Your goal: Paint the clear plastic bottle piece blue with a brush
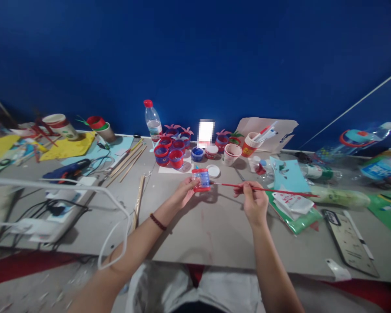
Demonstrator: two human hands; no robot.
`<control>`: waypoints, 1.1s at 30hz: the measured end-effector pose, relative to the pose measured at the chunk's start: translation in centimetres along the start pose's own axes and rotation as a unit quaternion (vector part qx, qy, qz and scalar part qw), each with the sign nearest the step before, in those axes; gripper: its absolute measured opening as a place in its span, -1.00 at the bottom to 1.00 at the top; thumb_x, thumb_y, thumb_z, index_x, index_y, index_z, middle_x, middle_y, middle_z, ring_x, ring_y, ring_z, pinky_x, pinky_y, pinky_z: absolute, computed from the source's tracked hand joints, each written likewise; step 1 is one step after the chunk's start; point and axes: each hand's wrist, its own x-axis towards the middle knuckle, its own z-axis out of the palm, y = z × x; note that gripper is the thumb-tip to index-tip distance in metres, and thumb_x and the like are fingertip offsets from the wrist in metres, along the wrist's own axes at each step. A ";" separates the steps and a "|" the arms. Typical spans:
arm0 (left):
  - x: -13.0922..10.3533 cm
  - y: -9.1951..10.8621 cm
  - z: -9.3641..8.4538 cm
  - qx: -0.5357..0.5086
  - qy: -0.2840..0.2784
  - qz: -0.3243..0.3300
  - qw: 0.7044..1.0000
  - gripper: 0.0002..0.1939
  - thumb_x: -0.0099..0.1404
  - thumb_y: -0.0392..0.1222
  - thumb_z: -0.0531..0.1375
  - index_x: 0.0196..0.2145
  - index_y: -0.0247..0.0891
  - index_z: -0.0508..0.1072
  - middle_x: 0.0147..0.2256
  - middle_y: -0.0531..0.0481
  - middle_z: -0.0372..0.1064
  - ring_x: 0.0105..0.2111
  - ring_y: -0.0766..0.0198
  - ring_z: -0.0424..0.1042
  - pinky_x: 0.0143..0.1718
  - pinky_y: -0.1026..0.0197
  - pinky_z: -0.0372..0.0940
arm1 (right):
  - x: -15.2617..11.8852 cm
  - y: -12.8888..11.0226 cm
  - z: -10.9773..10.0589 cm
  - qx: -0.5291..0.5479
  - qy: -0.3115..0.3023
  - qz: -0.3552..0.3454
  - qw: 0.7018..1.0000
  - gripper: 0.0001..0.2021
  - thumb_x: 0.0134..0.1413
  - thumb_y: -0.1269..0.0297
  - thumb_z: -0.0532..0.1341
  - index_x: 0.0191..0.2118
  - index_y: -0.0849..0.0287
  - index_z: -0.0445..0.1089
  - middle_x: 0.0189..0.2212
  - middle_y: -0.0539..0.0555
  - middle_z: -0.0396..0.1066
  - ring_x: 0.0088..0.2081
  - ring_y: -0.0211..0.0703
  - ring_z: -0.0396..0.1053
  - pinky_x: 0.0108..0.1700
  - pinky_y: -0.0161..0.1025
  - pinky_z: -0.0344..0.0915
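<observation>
My left hand [186,191] is closed on a small clear plastic bottle piece [202,179] with red bands at both ends and blue colour between. Pinched in my right hand [254,201] is a long red paintbrush [288,191]. Its tip points left and meets the right side of the bottle piece, though whether it touches cannot be made out. Behind them stand a blue paint jar [197,153], a red-and-white paint jar [211,151] and a white lid [213,171]. Several red and blue painted cups [176,159] are grouped at the back left.
A bottle with a red cap [153,121] stands by the wall. Wooden sticks [127,163], a glue gun [67,170] and a power strip [61,213] with cables lie left. Paper cups [249,145] hold pens. Right are plastic bottles [322,171], green packets [296,221] and a phone-like slab [348,243].
</observation>
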 end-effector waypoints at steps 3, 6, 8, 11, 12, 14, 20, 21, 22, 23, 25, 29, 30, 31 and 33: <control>0.0 0.0 -0.1 0.001 -0.007 -0.002 1.000 -0.44 0.12 0.01 0.43 -0.02 -0.39 0.51 -0.10 -0.31 0.57 -0.08 -0.07 0.56 0.04 -0.05 0.38 | 0.0 0.1 -0.1 0.012 0.023 0.004 1.000 -0.66 0.23 -0.02 0.22 -0.38 0.16 0.40 -0.56 0.01 0.49 -0.60 -0.23 0.43 -0.51 -0.27 0.44; 0.0 -0.3 -0.3 -0.006 0.012 -0.001 1.000 -0.51 0.13 -0.01 0.43 -0.08 -0.37 0.52 -0.13 -0.26 0.58 -0.14 -0.02 0.58 0.02 -0.04 0.40 | -0.3 0.1 0.0 0.036 0.023 0.003 0.999 -0.68 0.25 0.00 0.22 -0.37 0.16 0.40 -0.55 0.01 0.49 -0.60 -0.23 0.44 -0.52 -0.27 0.44; 0.1 -0.4 -0.3 -0.009 0.022 -0.001 1.000 -0.56 0.13 -0.02 0.44 -0.13 -0.38 0.53 -0.17 -0.23 0.58 -0.16 0.01 0.58 0.00 -0.03 0.41 | -0.4 0.0 0.2 0.049 0.001 0.004 0.999 -0.69 0.25 0.01 0.21 -0.35 0.17 0.40 -0.54 0.01 0.50 -0.60 -0.22 0.44 -0.53 -0.26 0.44; 0.1 -0.5 -0.3 -0.004 0.031 0.001 1.000 -0.55 0.11 -0.04 0.45 -0.15 -0.39 0.53 -0.20 -0.21 0.58 -0.17 0.03 0.57 -0.02 -0.03 0.42 | -0.6 -0.2 0.5 0.058 -0.033 0.009 0.998 -0.69 0.26 0.01 0.21 -0.34 0.16 0.41 -0.55 0.03 0.51 -0.59 -0.20 0.45 -0.56 -0.25 0.45; 0.1 -0.6 -0.2 -0.003 0.033 0.002 0.999 -0.53 0.10 -0.04 0.46 -0.14 -0.39 0.52 -0.20 -0.21 0.57 -0.16 0.04 0.56 -0.02 -0.04 0.43 | -0.6 -0.3 0.6 0.059 -0.039 0.009 0.997 -0.69 0.26 0.00 0.21 -0.34 0.16 0.41 -0.55 0.03 0.52 -0.59 -0.19 0.46 -0.56 -0.25 0.45; 0.1 -0.6 -0.2 0.000 0.033 0.003 0.999 -0.51 0.09 -0.03 0.46 -0.11 -0.39 0.52 -0.20 -0.20 0.57 -0.15 0.04 0.56 -0.01 -0.04 0.42 | -0.6 -0.4 0.8 0.055 -0.044 0.007 0.997 -0.67 0.25 -0.02 0.21 -0.35 0.16 0.41 -0.56 0.04 0.52 -0.59 -0.18 0.46 -0.57 -0.25 0.46; -0.1 -0.3 -0.1 0.003 0.008 -0.002 1.000 -0.55 0.19 -0.05 0.40 -0.05 -0.38 0.51 -0.14 -0.25 0.58 -0.12 -0.01 0.57 0.00 -0.01 0.41 | -0.3 -0.6 0.6 0.021 -0.011 -0.006 1.000 -0.66 0.23 -0.04 0.22 -0.35 0.16 0.41 -0.57 0.03 0.50 -0.60 -0.20 0.45 -0.58 -0.27 0.44; -0.1 -0.2 -0.1 0.000 0.002 -0.003 1.000 -0.56 0.19 -0.07 0.39 -0.04 -0.37 0.51 -0.13 -0.25 0.58 -0.11 -0.01 0.57 0.02 -0.02 0.40 | -0.3 -0.6 0.5 0.017 -0.006 -0.006 1.000 -0.66 0.22 -0.05 0.22 -0.35 0.16 0.41 -0.58 0.03 0.50 -0.60 -0.20 0.45 -0.58 -0.27 0.44; -0.1 -0.1 -0.1 -0.002 -0.005 -0.005 1.000 -0.56 0.20 -0.08 0.39 -0.03 -0.36 0.51 -0.12 -0.24 0.58 -0.10 -0.01 0.57 0.04 -0.03 0.39 | -0.3 -0.6 0.5 0.014 -0.003 -0.006 1.000 -0.65 0.22 -0.05 0.22 -0.35 0.16 0.41 -0.58 0.02 0.50 -0.61 -0.20 0.44 -0.58 -0.27 0.44; -0.1 0.0 0.0 -0.004 -0.010 -0.005 1.000 -0.56 0.20 -0.09 0.38 -0.03 -0.36 0.51 -0.12 -0.23 0.58 -0.09 -0.01 0.57 0.06 -0.04 0.39 | -0.3 -0.6 0.5 0.011 0.000 -0.004 1.000 -0.65 0.22 -0.06 0.22 -0.35 0.16 0.41 -0.58 0.02 0.50 -0.61 -0.20 0.44 -0.58 -0.26 0.44; -0.1 0.2 0.0 -0.003 -0.017 -0.004 1.000 -0.57 0.19 -0.11 0.38 -0.02 -0.35 0.51 -0.12 -0.21 0.59 -0.08 -0.02 0.57 0.09 -0.07 0.37 | -0.3 -0.5 0.5 0.010 0.003 -0.001 1.000 -0.65 0.21 -0.06 0.22 -0.36 0.15 0.41 -0.58 0.02 0.49 -0.61 -0.20 0.44 -0.57 -0.26 0.43; 0.1 0.2 -0.2 0.000 -0.017 -0.004 1.000 -0.56 0.17 -0.14 0.38 -0.02 -0.37 0.51 -0.12 -0.23 0.59 -0.05 -0.04 0.56 0.12 -0.12 0.35 | -0.3 -0.4 0.6 0.017 0.004 0.002 1.000 -0.65 0.19 -0.07 0.23 -0.36 0.15 0.41 -0.58 0.02 0.49 -0.62 -0.20 0.42 -0.58 -0.26 0.43; 0.1 0.1 -0.3 0.001 -0.015 -0.006 1.000 -0.56 0.16 -0.14 0.38 -0.03 -0.37 0.52 -0.12 -0.23 0.59 -0.06 -0.05 0.56 0.12 -0.12 0.35 | -0.3 -0.5 0.6 0.018 0.005 0.003 1.000 -0.65 0.19 -0.07 0.23 -0.36 0.15 0.41 -0.58 0.01 0.49 -0.62 -0.20 0.42 -0.58 -0.25 0.42; 0.2 0.1 -0.3 0.003 -0.012 -0.007 1.000 -0.56 0.15 -0.14 0.39 -0.04 -0.38 0.52 -0.12 -0.24 0.59 -0.06 -0.06 0.56 0.12 -0.12 0.36 | -0.2 -0.5 0.6 0.018 0.007 0.003 1.000 -0.65 0.19 -0.07 0.23 -0.36 0.14 0.41 -0.59 0.01 0.49 -0.62 -0.20 0.42 -0.58 -0.26 0.42; 0.2 0.1 -0.4 0.006 -0.008 -0.008 1.000 -0.55 0.14 -0.13 0.39 -0.05 -0.39 0.53 -0.13 -0.25 0.59 -0.06 -0.07 0.56 0.10 -0.12 0.37 | -0.2 -0.7 0.6 0.017 0.016 0.002 1.000 -0.65 0.18 -0.08 0.24 -0.37 0.14 0.41 -0.60 0.01 0.48 -0.63 -0.20 0.41 -0.59 -0.26 0.40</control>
